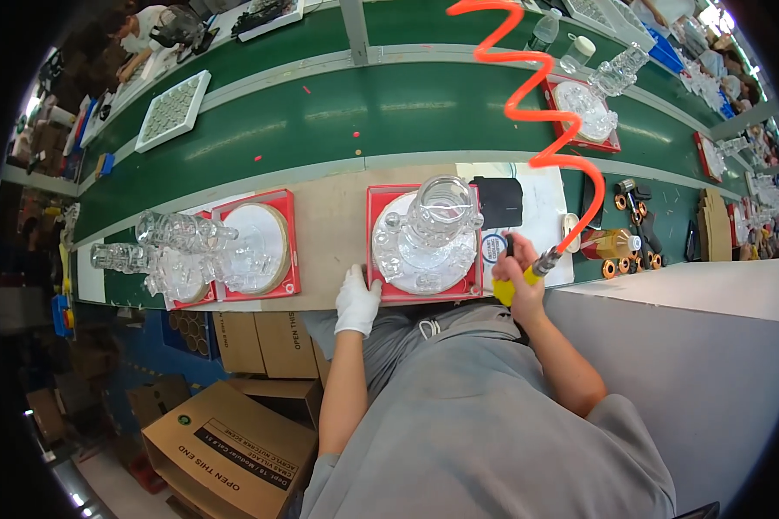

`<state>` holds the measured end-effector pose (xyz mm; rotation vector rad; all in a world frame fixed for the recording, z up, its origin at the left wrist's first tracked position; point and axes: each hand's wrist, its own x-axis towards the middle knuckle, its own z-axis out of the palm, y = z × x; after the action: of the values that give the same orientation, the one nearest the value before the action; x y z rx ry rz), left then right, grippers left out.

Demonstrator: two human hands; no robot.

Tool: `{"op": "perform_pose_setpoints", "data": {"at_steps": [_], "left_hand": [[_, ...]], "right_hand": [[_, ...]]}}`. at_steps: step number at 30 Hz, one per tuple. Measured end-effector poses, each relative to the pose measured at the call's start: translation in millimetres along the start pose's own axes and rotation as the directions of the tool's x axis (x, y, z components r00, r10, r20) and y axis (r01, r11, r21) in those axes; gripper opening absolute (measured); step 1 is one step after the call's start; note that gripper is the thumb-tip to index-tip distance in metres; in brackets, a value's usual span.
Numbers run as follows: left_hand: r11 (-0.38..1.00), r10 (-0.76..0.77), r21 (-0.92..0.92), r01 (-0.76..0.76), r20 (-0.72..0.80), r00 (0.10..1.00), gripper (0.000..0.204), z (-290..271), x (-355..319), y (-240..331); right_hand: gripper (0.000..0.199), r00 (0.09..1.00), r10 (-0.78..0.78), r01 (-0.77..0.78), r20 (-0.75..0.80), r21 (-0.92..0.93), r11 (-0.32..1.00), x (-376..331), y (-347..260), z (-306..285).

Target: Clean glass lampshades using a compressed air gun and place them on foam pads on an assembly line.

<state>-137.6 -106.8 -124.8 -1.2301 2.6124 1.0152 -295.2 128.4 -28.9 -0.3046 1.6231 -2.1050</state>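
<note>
1. A yellow air gun (504,291) is gripped by the right hand (523,275).
2. A red tray (381,201) is touched by the gloved left hand (357,301); its grip cannot be told.
3. A clear ornament (433,227) is carried by the tray on the worktop (329,216).

We find the bench (333,233) around the clear figure (442,212) brightly and fairly evenly lit, with small white highlights on the figure's curves. Beyond it, pale streaks of glare on the green belt (320,143) suggest light from overhead. Below and left of it, we see dimness around the carton (229,441). Farthest from it, straight edges bow, detail softens and black fills the corners.
</note>
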Motion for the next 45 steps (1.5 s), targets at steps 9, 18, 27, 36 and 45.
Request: {"op": "perform_pose_setpoints", "data": {"at_steps": [9,18,27,36,45], "left_hand": [[0.999,0.028,0.032,-0.027,-0.026,0.999,0.042,6,1,-6],[0.998,0.06,0.023,-0.059,-0.054,0.997,0.042,5,-3,0],[0.998,0.035,0.057,-0.032,-0.059,0.998,0.042,6,-2,-4],[0.994,0.074,-0.078,-0.072,0.022,0.997,0.055,-18,-18,-3],[0.851,0.52,0.063,-0.522,-0.244,0.819,0.029,-13,-57,12]], "right_hand": [[0.04,0.994,-0.105,0.108,-0.034,0.133,0.985,76,-9,-19],[0.037,0.998,0.018,-0.016,-0.052,0.05,0.999,115,-22,-7],[0.037,0.999,0.032,-0.031,-0.018,0.023,0.999,143,-29,5],[0.039,0.98,-0.111,0.098,0.167,0.083,0.992,191,0,38],[0.047,0.972,-0.106,0.031,0.208,0.333,0.942,177,-21,52]]}}
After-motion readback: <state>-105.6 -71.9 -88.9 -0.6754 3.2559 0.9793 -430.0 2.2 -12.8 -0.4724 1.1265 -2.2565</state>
